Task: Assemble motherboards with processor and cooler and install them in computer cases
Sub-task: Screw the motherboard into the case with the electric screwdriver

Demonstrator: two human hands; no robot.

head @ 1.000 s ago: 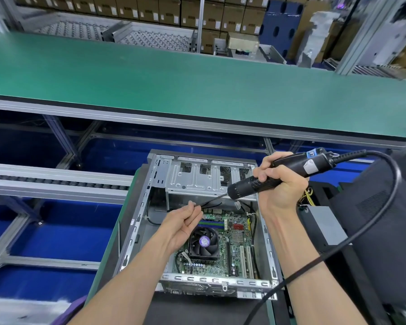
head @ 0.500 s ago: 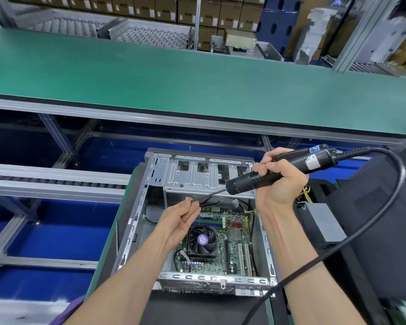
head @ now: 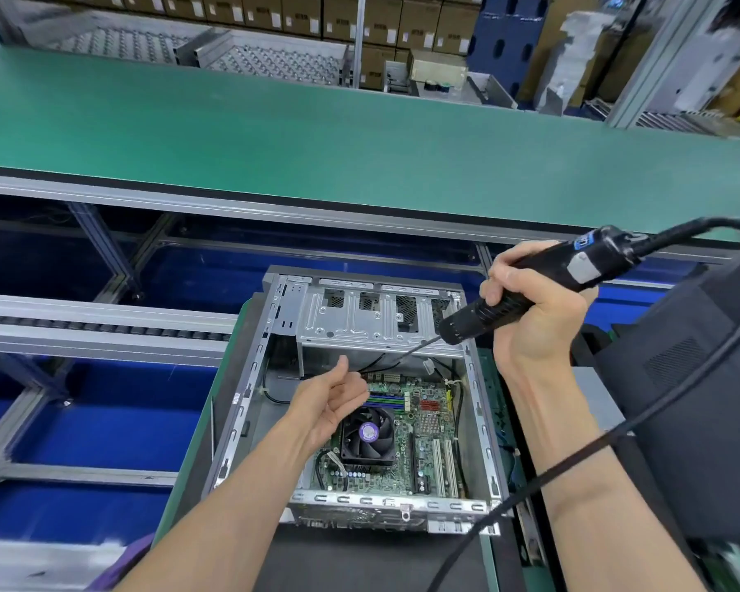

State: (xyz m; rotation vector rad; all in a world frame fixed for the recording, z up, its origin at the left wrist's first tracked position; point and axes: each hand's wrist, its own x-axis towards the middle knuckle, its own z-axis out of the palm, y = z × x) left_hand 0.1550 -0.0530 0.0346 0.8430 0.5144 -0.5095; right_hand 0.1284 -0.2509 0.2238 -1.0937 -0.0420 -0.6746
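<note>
An open grey computer case (head: 248, 399) lies flat in front of me. Inside it sits a green motherboard (head: 428, 425) with a black cooler fan (head: 368, 433) on it. My right hand (head: 535, 318) grips a black electric screwdriver (head: 590, 262) above the case's far right corner, its bit slanting down-left over the metal drive cage (head: 351, 318). My left hand (head: 334, 399) hovers palm-up over the board just beyond the fan. Its thumb is raised, its fingers are loosely curled, and I see nothing in it.
A wide green conveyor belt (head: 359, 143) runs across behind the case. A roller rail (head: 103, 326) and blue bins (head: 103, 420) lie to the left. A black case (head: 701, 399) stands at the right, and the screwdriver's cable (head: 573, 455) loops over my right forearm. Cardboard boxes (head: 274, 10) are stacked far behind.
My left thumb and fingers, pinched together near the bit tip before, have come apart. The right hand with the screwdriver has shifted slightly up and to the right.
</note>
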